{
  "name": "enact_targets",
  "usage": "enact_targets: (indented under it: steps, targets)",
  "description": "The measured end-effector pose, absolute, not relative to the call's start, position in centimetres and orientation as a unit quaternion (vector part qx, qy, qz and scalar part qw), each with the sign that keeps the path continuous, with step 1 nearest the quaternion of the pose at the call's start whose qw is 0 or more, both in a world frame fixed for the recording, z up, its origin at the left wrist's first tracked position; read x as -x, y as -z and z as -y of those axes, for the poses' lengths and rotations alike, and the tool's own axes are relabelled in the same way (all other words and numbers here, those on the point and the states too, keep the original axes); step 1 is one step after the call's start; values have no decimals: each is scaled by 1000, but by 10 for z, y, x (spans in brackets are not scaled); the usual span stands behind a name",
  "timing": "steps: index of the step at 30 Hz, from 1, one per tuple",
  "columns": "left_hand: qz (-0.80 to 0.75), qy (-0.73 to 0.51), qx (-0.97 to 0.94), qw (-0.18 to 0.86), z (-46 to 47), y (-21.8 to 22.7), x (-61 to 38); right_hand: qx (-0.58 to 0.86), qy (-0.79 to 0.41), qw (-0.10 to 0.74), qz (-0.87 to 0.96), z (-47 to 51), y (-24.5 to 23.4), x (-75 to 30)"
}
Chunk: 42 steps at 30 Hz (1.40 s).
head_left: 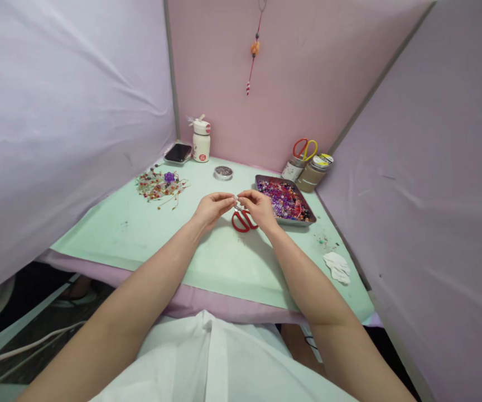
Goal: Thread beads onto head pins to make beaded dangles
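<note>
- Far left of the fingers, a loose heap of small red, amber and purple beads on thin wire pins (160,185) lies on the pale green table (149,234).
- Beyond that heap, a black phone (178,152) lies flat near the back corner, and just beside it stands a white bottle with a red label (201,142).
- Slightly left of the fingers and farther back sits a small round metal tin (223,172); what it holds is too small to make out.
- The left hand (212,209) has its fingers pinched shut on a tiny pale bead piece (236,199), which sits between the two hands, above the table.
- The right hand (258,207) meets it there, its fingertips closed on the same piece.
- Directly below the fingers, a pair of red-handled scissors (243,221) lies on the table, partly hidden by the right hand.
- Just right of the fingers, a shallow rectangular metal tray (266,180) holds a mass of purple, red and dark beads.
- Behind the tray, two brown cylindrical jars (307,171) stand touching; the left one holds scissors with red and yellow handles (305,148).
- Well to the right, nearer the table's front edge, lies a crumpled white tissue (337,266).
</note>
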State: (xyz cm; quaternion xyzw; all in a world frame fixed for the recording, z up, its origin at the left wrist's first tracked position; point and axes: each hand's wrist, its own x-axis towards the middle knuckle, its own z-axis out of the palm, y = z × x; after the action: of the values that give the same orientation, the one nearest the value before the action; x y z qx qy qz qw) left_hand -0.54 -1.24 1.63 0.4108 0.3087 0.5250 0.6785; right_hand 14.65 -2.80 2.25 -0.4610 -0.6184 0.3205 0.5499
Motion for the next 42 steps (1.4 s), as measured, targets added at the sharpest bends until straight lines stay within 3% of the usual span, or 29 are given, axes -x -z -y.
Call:
enact_targets:
  steps: [6,19,36,42]
  targets:
    - [-319,-519,-430,667,13,-16,5,464,-321,551,615,27,-22,-147]
    - [-354,-515,-534,569,10,-12,5,440,-454,529,567,28,-23,-150]
    - [-334,-526,-542,563,8,-9,3,445,-418,517,600,28,-23,-149]
    - [-353,-531,-582,504,5,-6,2,462,-299,498,670,28,-21,-144]
